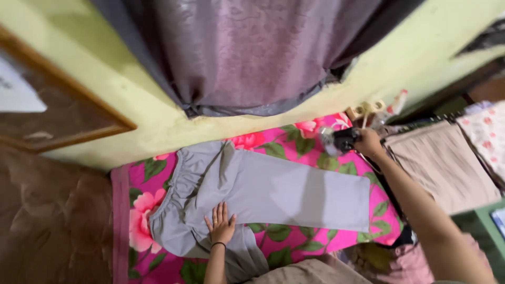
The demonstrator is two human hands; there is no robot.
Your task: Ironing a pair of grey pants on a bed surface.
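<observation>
The left hand (221, 225) lies flat, fingers spread, on the grey trousers (273, 189) laid out over the pink flowered cloth (142, 210); they look light, soft and limp, best taken at the gathered waistband. Farther off, the right hand (368, 142) is closed around a dark iron (344, 139) near the yellow wall (158, 113), beside folded beige cloth (442, 163). No containers show.

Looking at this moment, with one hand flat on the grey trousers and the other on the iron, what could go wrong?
1. The right hand grips the iron at the cloth's far edge, beside small bottles; it might knock them over.
2. The left hand lies flat on the grey trousers, where the iron could reach the fingers.
</observation>
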